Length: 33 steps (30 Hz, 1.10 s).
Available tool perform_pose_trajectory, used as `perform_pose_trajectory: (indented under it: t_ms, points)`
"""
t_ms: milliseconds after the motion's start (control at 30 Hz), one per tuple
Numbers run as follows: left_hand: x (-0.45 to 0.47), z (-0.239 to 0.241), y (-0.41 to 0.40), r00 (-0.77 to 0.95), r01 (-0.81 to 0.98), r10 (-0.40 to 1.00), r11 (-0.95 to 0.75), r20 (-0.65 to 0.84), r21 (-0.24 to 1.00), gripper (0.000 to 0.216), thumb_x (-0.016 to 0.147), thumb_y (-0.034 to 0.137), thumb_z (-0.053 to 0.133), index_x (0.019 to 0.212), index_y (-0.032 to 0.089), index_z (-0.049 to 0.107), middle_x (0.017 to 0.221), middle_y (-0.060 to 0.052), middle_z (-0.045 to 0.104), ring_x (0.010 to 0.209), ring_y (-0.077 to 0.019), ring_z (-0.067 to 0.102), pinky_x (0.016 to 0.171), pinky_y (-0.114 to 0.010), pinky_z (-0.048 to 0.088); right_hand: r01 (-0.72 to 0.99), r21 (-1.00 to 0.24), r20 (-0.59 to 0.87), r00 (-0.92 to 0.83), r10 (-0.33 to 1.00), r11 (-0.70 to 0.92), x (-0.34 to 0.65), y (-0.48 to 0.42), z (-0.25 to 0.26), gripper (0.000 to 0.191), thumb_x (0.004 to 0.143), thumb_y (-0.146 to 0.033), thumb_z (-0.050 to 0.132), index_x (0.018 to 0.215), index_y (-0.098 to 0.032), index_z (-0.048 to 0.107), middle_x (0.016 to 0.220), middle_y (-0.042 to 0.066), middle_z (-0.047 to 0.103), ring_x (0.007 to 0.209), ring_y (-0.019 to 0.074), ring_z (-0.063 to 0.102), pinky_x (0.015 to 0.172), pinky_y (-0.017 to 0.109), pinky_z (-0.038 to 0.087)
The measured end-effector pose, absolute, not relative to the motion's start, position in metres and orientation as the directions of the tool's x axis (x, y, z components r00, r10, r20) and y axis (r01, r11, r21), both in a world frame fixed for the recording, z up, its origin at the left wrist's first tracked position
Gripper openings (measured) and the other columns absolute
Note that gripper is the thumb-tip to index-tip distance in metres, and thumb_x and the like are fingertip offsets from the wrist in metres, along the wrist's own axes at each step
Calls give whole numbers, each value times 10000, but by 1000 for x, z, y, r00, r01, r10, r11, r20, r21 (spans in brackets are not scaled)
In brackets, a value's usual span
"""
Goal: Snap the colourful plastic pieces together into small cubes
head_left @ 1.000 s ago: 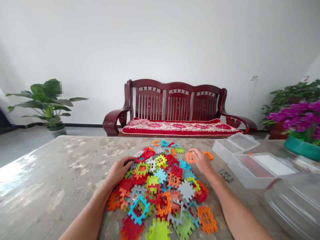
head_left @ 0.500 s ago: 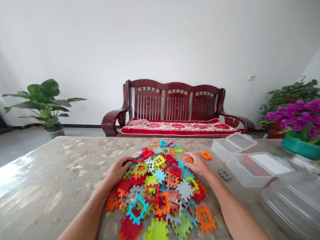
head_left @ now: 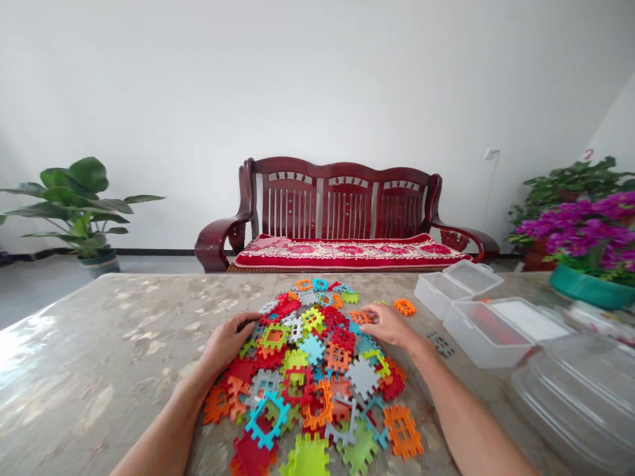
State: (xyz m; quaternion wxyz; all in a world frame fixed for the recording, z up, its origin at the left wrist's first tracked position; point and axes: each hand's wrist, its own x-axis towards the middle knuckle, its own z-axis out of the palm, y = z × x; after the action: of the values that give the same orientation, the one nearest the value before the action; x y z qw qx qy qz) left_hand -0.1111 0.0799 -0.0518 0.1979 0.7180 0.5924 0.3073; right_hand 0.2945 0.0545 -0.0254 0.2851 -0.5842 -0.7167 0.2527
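A heap of flat, notched plastic tiles (head_left: 317,370) in red, orange, green, blue and grey lies spread on the marbled table (head_left: 109,344). My left hand (head_left: 229,340) rests on the heap's left edge with fingers curled over some tiles. My right hand (head_left: 389,325) lies on the heap's right side, its fingers closed round an orange tile (head_left: 360,317). Another orange tile (head_left: 405,306) lies alone just beyond my right hand. A single grey tile (head_left: 439,343) lies to its right.
Clear plastic boxes (head_left: 483,330) with open lids stand at the right of the table, with a larger clear lid (head_left: 580,396) nearer me. A teal pot of purple flowers (head_left: 590,264) stands far right. A red wooden bench (head_left: 342,225) and a leafy plant (head_left: 79,205) are behind the table.
My right hand has slid left from the heap's far right edge, dragging an orange tile with it. My left hand has stayed where it was. The view has shifted slightly.
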Motion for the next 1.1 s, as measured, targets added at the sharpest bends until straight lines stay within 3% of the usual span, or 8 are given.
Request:
perform_pose_trajectory:
  t_ms: [200, 500, 633, 900, 1100]
  points:
    - [-110, -52, 80, 99, 725, 974, -211, 204, 656, 388, 783, 411, 470, 1038, 240, 706, 1040, -6, 727, 971, -222, 643, 873, -304, 469, 820, -529, 208, -124, 970, 219, 284, 50, -18, 373, 721, -449, 651, 966, -175, 712, 965, 89, 698, 899, 230, 624, 811, 337, 467]
    - [-111, -53, 80, 97, 728, 978, -198, 187, 657, 396, 797, 423, 461, 1059, 241, 694, 1072, -9, 717, 1000, -222, 632, 906, -311, 455, 887, -439, 252, -31, 967, 143, 272, 47, -22, 339, 755, -462, 611, 932, -187, 702, 973, 86, 678, 945, 224, 603, 842, 312, 433]
    - [-110, -51, 78, 96, 720, 978, -195, 182, 666, 397, 796, 420, 456, 1058, 236, 690, 1077, -14, 716, 1008, -227, 629, 911, -320, 455, 917, -378, 264, -25, 964, 127, 267, 47, -22, 224, 744, -348, 619, 904, -214, 698, 973, 68, 680, 975, 224, 590, 861, 301, 419]
    - [-110, -50, 78, 93, 712, 979, -194, 183, 675, 391, 781, 431, 477, 1045, 245, 697, 1062, -7, 725, 1015, -234, 634, 922, -319, 461, 882, -445, 295, -22, 955, 158, 264, 48, -23, 255, 657, -140, 581, 870, -228, 690, 939, 41, 679, 943, 202, 599, 843, 278, 443]
    - [-112, -55, 81, 92, 714, 978, -195, 185, 673, 401, 783, 427, 478, 1065, 244, 695, 1080, -8, 719, 1016, -229, 633, 922, -313, 460, 840, -510, 483, 98, 870, 188, 295, 58, -23, 352, 683, -171, 562, 1025, -218, 630, 1035, 55, 655, 989, 201, 588, 915, 317, 449]
